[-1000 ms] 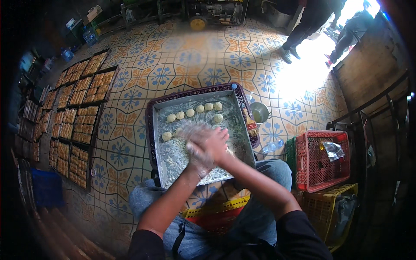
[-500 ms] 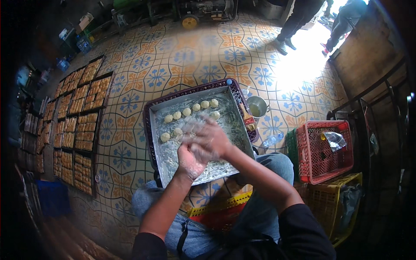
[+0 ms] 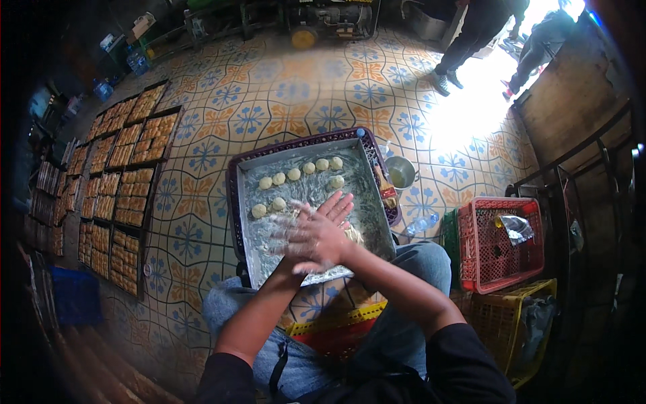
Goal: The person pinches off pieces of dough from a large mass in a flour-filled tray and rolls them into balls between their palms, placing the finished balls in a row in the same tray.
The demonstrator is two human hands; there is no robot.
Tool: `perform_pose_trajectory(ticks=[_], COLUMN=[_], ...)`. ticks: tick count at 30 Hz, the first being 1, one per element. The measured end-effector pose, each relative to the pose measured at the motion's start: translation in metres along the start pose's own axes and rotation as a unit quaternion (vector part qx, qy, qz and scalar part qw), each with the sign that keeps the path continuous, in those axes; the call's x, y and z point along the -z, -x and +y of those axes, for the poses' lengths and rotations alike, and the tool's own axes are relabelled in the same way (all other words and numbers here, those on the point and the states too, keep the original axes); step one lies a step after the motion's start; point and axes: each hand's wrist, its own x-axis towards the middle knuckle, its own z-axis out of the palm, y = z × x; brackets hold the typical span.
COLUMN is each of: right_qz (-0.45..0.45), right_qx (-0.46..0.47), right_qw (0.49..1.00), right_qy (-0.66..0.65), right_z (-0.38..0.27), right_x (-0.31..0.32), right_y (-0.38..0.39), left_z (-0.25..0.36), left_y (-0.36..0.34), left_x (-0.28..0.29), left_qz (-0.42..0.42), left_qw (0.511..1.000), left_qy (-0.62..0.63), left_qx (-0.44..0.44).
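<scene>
My left hand (image 3: pixel 335 208) is palm up with its fingers stretched out. Flat across its palm and wrist lies my right hand (image 3: pixel 311 237), its fingers spread and blurred by motion. Whether anything sits between the palms is hidden. Both hands, whitened with flour or dough, are over a square metal tray (image 3: pixel 369 160) smeared with white. Small round dough balls (image 3: pixel 294 174) form a row along its far side. A few more dough balls (image 3: pixel 278 204) lie nearer my fingers. Pale dough (image 3: pixel 354 234) partly shows beside my right wrist.
The tray rests on a purple crate (image 3: pixel 233 176) before my knees. A brush (image 3: pixel 385 183) lies on its right rim, near a metal pot (image 3: pixel 402 172) and a plastic bottle (image 3: pixel 422 224). Right stands a red crate (image 3: pixel 471 249); left, trays of baked pastries (image 3: pixel 134 192). Two people (image 3: pixel 471 40) stand far right.
The hands were pressed together, blurred, over the tray's middle. Now the left fingers stretch out far right and the right hand has slid back toward the left wrist. The view has shifted slightly.
</scene>
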Motion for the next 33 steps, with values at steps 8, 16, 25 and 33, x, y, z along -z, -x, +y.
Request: perform_pose_trajectory(ticks=[8, 16, 25, 33], right_qz=[0.009, 0.288, 0.176, 0.309], right_qx=[-0.08, -0.551, -0.673, -0.747], right_qw=[0.996, 0.571, 0.362, 0.383], right_qy=[0.027, -0.536, -0.621, -0.446], right_z=[-0.006, 0.009, 0.033, 0.114], right_x=[-0.009, 0.005, -0.027, -0.049], right_y=[0.01, 0.005, 0.047, 0.14], left_z=[-0.02, 0.046, 0.058, 0.086], left_y=[0.004, -0.043, -0.052, -0.065], left_x=[0.036, 0.012, 0.014, 0.035], left_qz=[-0.032, 0.372, 0.249, 0.349], left_qw=[0.946, 0.902, 0.887, 0.893], left_qy=[0.321, 0.018, -0.294, -0.193], left_qx=[0.035, 0.217, 0.256, 0.21])
